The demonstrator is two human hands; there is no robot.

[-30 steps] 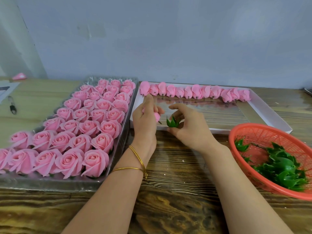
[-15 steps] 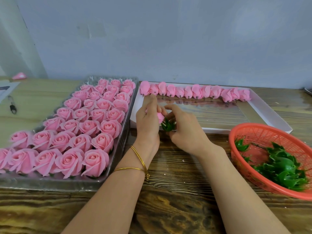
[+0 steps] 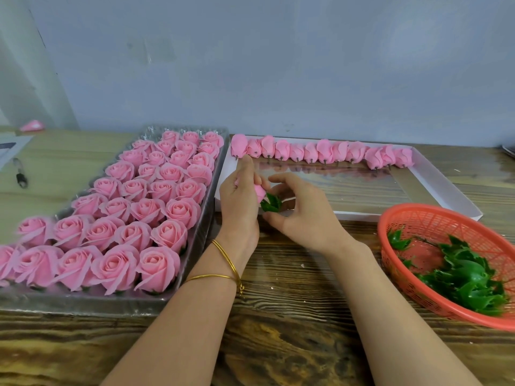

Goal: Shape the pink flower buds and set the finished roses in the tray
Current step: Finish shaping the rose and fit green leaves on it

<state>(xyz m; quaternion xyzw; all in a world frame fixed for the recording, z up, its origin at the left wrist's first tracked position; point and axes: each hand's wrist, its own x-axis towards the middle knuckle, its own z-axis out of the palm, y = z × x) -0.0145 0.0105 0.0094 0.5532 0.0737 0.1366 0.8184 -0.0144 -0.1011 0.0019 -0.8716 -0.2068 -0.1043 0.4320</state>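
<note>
2 forearms reach in over the grainy wooden worktop (image 3: 292,316), wrists angled toward each other just in front of the shallow white box (image 3: 446,188). The left hand (image 3: 239,199) stands upright, its fingers curled round a smooth, tightly closed pink bud (image 3: 259,192), index finger stretched up toward the row of buds (image 3: 324,151) along the box's far wall. The right hand (image 3: 303,215) arches over, thumb below and fingers behind, pinching a glossy, jagged green calyx (image 3: 271,203) at the bud's base. 2 thin gold bangles (image 3: 225,263) circle the left wrist. Finished roses (image 3: 157,266), soft and layered, fill the clear plastic tray (image 3: 111,303) on the left. On the right, an orange lattice basket (image 3: 434,218) holds spare calyxes (image 3: 473,282).
</note>
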